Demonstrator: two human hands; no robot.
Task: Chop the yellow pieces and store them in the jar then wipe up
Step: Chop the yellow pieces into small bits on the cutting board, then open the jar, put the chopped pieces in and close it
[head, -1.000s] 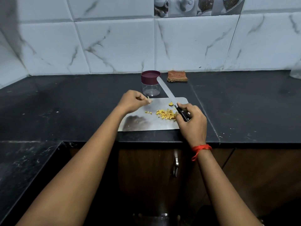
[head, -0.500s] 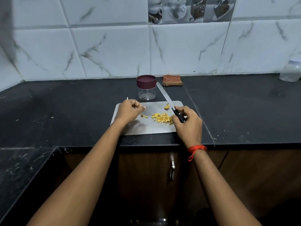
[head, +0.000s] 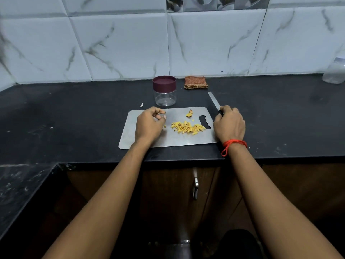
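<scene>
Our hands at the steel board (head: 186, 141), frame centre
Our left hand (head: 149, 126) rests loosely curled on the board; our right hand (head: 229, 125) grips the knife (head: 214, 102) at its right edge; lidded jar (head: 164, 94) just above; yellow pieces (head: 187, 127) heaped mid-board

right hand (head: 229, 126) grips knife (head: 214, 101) — blade off board (head: 186, 141) | left hand (head: 148, 126) curled beside yellow pieces (head: 187, 127) | jar (head: 164, 94) lidded

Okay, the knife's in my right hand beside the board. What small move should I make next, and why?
Probably move the left hand to the larger yellow chunk near the far edge of the steel cutting board and steady it for cutting. It lies apart from the chopped pile and looks uncut, the right hand grips the knife, and the jar has its lid on.
</scene>
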